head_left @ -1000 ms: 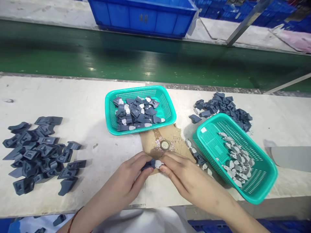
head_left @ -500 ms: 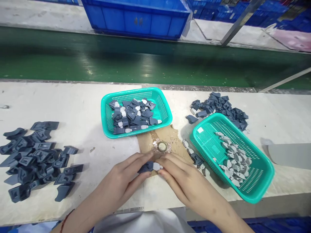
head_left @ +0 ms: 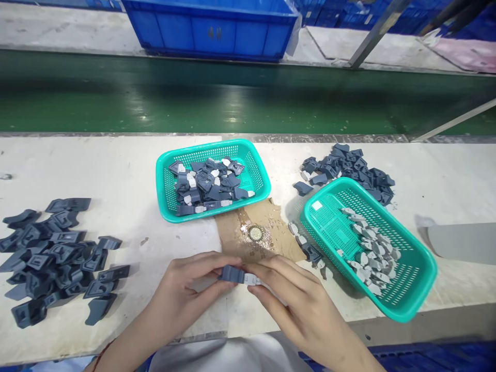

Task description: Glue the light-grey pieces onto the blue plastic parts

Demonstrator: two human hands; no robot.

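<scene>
Between my two hands is a dark blue-grey plastic part [head_left: 231, 274] with a light grey plastic piece [head_left: 252, 279] at its right end. My left hand [head_left: 194, 283] pinches the dark part between thumb and fingers. The light piece sits between the thumb and fingers of my right hand [head_left: 289, 289]. Just beyond the hands, a small round metal-rimmed disc [head_left: 256, 233] lies on a brown cardboard sheet [head_left: 277, 227] among shiny specks. Behind it, a green basket [head_left: 159, 188] holds several dark parts with light ends.
Loose dark parts [head_left: 58, 253] are heaped at the left, with another heap [head_left: 349, 165] at the back right. A second green basket [head_left: 424, 274] at the right contains light grey pieces [head_left: 374, 253]. Beyond the table run a green strip [head_left: 186, 103] and a big blue crate [head_left: 217, 31].
The joined dark and light pieces have turned so that more of their side shows. Both hands have drawn slightly nearer to me, and the whole view has shifted a little.
</scene>
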